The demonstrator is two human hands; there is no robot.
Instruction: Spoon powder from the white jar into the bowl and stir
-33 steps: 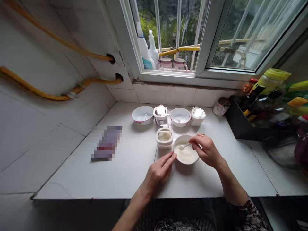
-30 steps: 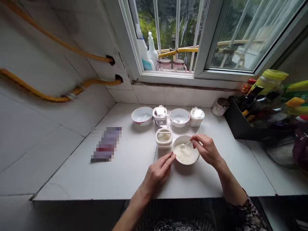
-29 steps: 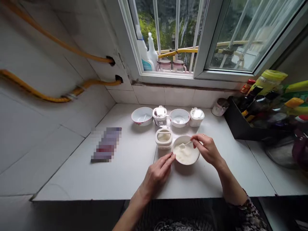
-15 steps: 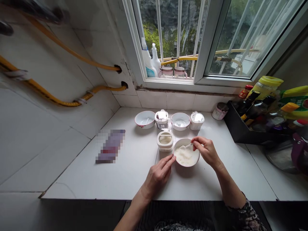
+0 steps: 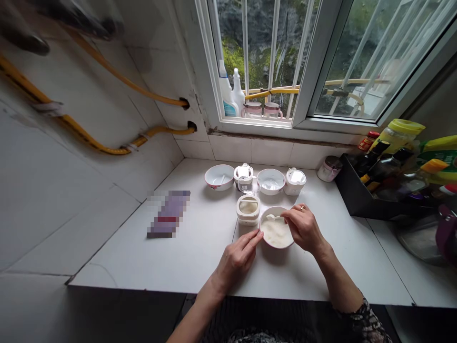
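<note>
Bowl [image 5: 278,247]: placed on the counter [image 5: 143,267], in front of the body, base down. White grains [image 5: 276,234] are contained in it, spread unevenly over the bottom.

Left hand [image 5: 234,263]: fingertips laid against the near left rim of the bowl. Contact is seen; whether the rim is pinched or only braced cannot be told.

Right hand [image 5: 304,229]: closed, with the handle of a white spoon [image 5: 272,217] grasped between thumb and fingers. The hand is held over the right side of the bowl. The spoon head is located inside the bowl, toward the far side, at the grains; its depth cannot be judged. A ring is worn on one finger.

Open jar [image 5: 248,218]: stood just beside the bowl, on its far left side, with pale contents seen through the mouth. A clear lid [image 5: 249,184] is tilted back behind it.

Back row, left to right: left rear bowl [image 5: 214,185], left rear jar [image 5: 243,172], right rear bowl [image 5: 271,190], right rear jar [image 5: 295,185]. A light spoon-like piece is seen in the left rear bowl.

Right side: a dark-lidded jar [image 5: 329,170] is set near a black box [image 5: 357,200], in which bottles are held. Left side: a purplish item [image 5: 169,214] is laid on the counter, its details obscured by pixelation.
</note>
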